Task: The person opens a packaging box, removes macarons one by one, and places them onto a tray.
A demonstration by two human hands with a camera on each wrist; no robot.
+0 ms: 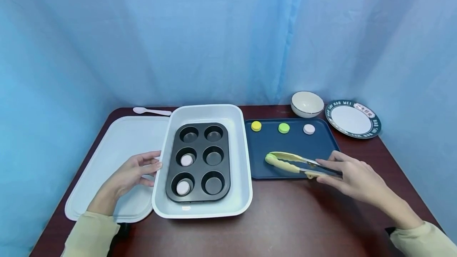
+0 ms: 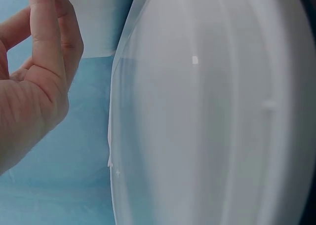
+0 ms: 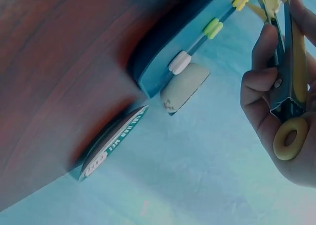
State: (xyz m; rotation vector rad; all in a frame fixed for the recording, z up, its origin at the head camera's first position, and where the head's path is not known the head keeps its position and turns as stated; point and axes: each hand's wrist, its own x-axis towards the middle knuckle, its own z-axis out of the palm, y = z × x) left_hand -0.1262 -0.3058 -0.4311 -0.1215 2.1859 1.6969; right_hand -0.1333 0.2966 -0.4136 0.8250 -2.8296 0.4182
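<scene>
My right hand [image 1: 357, 175] grips a pair of cream-yellow tongs [image 1: 285, 164] by the metal arms, over the dark blue tray [image 1: 296, 146]. At the tongs' tips a light green macaron [image 1: 271, 157] appears to be pinched, partly hidden by them. My left hand [image 1: 130, 173] has its fingertips at the left wall of the white basin [image 1: 203, 211], relaxed and loosely bent. Inside the basin lies a dark muffin tin [image 1: 198, 169]. Two of its left-column cups hold a pale pink macaron [image 1: 186, 160] and a whitish macaron [image 1: 183, 188].
Yellow [image 1: 256, 126], green [image 1: 283, 128] and pale pink [image 1: 309, 129] macarons line the blue tray's far side. Behind stand a white bowl [image 1: 307, 104] and a green-rimmed plate [image 1: 353, 119]. At left lie a white lid [image 1: 107, 158] and a white spoon [image 1: 151, 111].
</scene>
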